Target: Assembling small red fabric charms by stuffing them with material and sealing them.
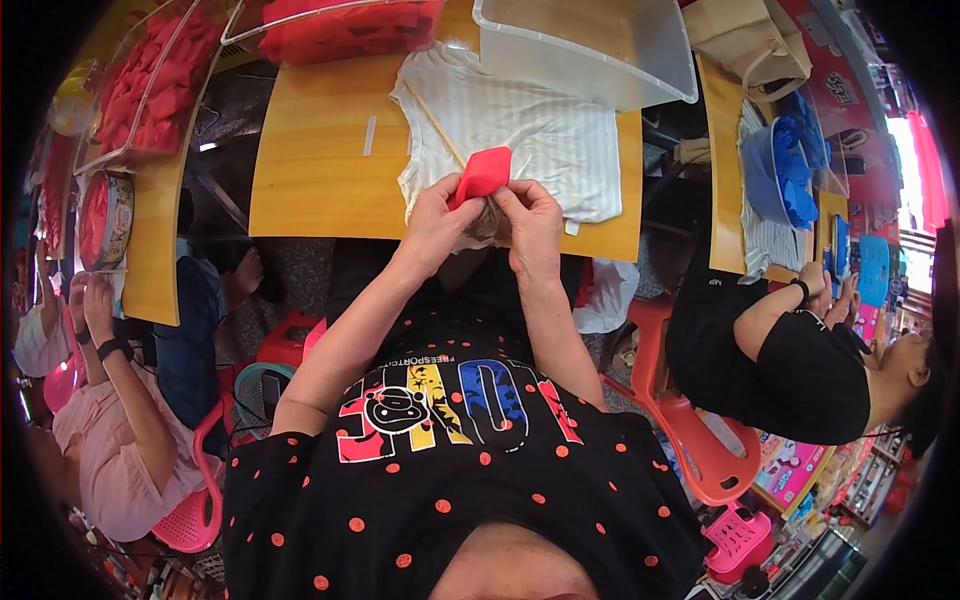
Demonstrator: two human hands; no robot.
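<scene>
Both of my hands hold a small red piece (487, 168) with a flat, angular top face, at the near edge of the table. My left hand (432, 225) is closed on its left side, the thumb lying along it. My right hand (532, 222) pinches its lower right side between thumb and fingers. A thin wooden stick (432, 118) slants from the upper left down to the red piece; whether it is joined to it, I cannot tell. Below my fingers shows some brownish material (487, 226), partly hidden. Under all this lies a white striped cloth (560, 150).
A bin of red pieces (350, 30) and a pale translucent bin (640, 70) stand at the table's far side. A white strip (370, 136) lies left on the wooden table (310, 180). People work at tables left and right; a blue tub (765, 170) stands at right.
</scene>
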